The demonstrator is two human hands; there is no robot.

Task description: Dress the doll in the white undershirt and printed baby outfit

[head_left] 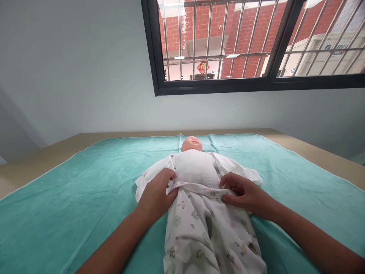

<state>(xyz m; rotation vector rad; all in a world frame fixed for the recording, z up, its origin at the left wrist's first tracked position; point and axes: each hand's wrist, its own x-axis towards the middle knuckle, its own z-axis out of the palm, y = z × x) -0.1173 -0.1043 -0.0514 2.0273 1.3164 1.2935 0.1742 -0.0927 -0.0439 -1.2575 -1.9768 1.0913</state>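
Observation:
A baby doll (192, 144) lies on its back, its head toward the wall. It wears a plain white top (195, 167) with the sleeves spread to both sides. Pale baby trousers (194, 228) with small animal prints cover its lower body, their waistband across the belly. My left hand (159, 190) grips the waistband at its left end, thumb and fingers closed on the cloth. At the opposite end, my right hand (239, 192) pinches the same waistband with curled fingers. The doll's legs and feet are hidden under the trousers.
A green cloth (85, 190) with slight wrinkles covers most of the wooden table (322, 156). Behind it stands a pale wall (85, 76) with a dark-framed, barred window (216, 87) above the table.

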